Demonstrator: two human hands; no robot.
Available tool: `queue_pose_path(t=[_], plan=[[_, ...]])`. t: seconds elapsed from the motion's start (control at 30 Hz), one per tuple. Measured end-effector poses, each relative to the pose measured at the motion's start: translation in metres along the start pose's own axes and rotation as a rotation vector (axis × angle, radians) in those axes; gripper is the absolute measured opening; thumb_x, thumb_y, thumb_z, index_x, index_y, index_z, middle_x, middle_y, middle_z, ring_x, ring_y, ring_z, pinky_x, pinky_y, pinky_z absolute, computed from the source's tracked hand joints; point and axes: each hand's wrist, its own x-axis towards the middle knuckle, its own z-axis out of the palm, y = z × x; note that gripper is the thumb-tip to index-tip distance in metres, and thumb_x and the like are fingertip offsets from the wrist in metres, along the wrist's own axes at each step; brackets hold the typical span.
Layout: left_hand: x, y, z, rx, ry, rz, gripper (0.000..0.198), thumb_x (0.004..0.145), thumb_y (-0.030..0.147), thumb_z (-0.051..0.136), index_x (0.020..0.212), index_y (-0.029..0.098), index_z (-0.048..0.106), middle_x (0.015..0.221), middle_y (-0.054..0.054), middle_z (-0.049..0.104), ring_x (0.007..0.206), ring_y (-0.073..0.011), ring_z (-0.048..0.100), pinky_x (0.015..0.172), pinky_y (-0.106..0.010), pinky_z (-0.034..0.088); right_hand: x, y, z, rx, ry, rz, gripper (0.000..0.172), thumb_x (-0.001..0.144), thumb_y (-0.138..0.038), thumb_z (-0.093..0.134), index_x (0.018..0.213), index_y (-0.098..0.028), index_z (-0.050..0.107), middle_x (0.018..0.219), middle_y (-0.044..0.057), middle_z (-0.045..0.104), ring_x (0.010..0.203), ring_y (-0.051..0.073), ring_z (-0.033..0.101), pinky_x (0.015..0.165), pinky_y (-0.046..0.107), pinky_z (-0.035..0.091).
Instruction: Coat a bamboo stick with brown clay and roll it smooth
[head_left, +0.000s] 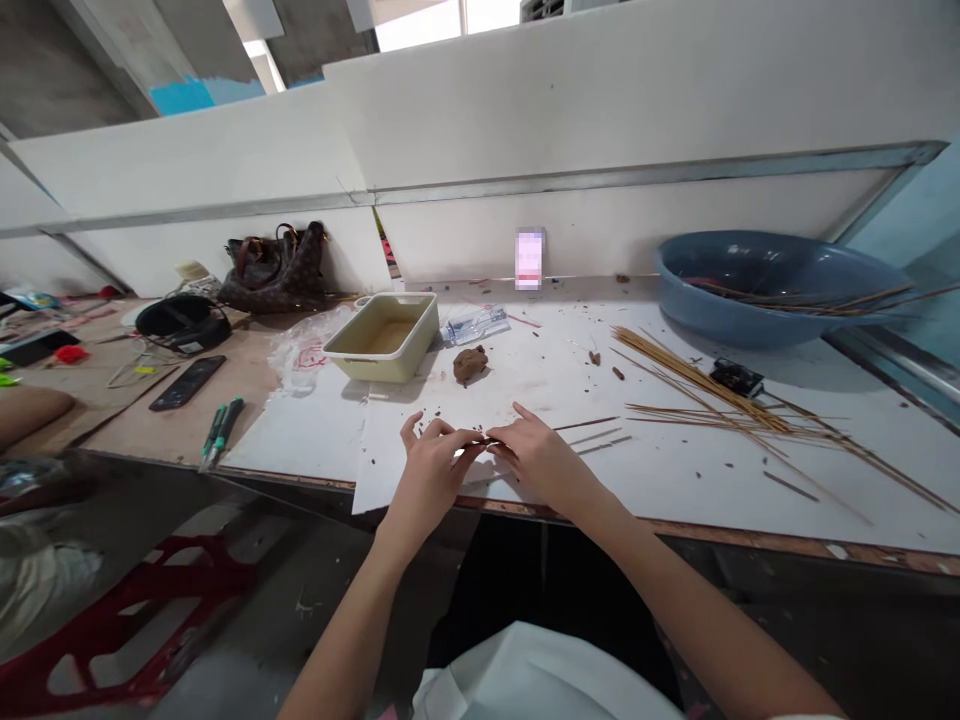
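Note:
My left hand (435, 462) and my right hand (531, 450) meet above the white sheet near the table's front edge. Both pinch a thin dark stick (589, 424), whose far end sticks out past my right hand to the right. Fingertips cover most of the part between the hands, which looks dark brown. Just beyond them sits a lump of brown dough-like paste (470, 366), with small crumbs around it. To the right lies a bundle of thin tan sticks (675, 370), with looser sticks across it.
A cream plastic tub (386, 368) stands behind to the left, near a crumpled plastic bag (300, 350). At the back right is a large blue basin (780, 325) holding sticks. Green-handled tools (223, 432), a dark phone (187, 383) and a handbag (276, 270) lie left.

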Motion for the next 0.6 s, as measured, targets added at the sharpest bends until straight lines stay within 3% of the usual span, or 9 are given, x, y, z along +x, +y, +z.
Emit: queue_pose_path(t=[0.13, 0.37, 0.6], plan=[[0.0, 0.0, 0.0, -0.001, -0.001, 0.004, 0.014, 0.106, 0.023, 0.064, 0.109, 0.028, 0.076, 0.091, 0.0, 0.079, 0.091, -0.0203, 0.069, 0.125, -0.06, 0.02, 0.0, -0.002, -0.004, 0.004, 0.013, -0.012, 0.025, 0.111, -0.018, 0.048, 0.112, -0.017, 0.073, 0.091, 0.007, 0.079, 0.08, 0.02, 0.074, 0.121, 0.056, 0.049], [0.002, 0.01, -0.007, 0.034, 0.029, 0.007, 0.012, 0.104, 0.021, 0.067, 0.102, 0.028, 0.077, 0.09, 0.0, 0.081, 0.097, -0.0232, 0.068, 0.122, -0.058, 0.023, -0.004, -0.001, -0.001, 0.058, 0.021, -0.02, 0.021, 0.108, -0.017, 0.055, 0.118, -0.018, 0.074, 0.099, 0.009, 0.082, 0.091, 0.022, 0.077, 0.122, 0.055, 0.048], [0.004, 0.015, -0.011, 0.012, -0.009, -0.007, 0.014, 0.102, 0.021, 0.07, 0.096, 0.029, 0.079, 0.088, 0.001, 0.082, 0.097, -0.0242, 0.066, 0.121, -0.058, 0.021, -0.006, -0.002, -0.008, 0.141, 0.05, -0.046, 0.027, 0.109, -0.014, 0.053, 0.121, -0.022, 0.075, 0.098, 0.002, 0.083, 0.083, 0.018, 0.076, 0.124, 0.055, 0.047]])
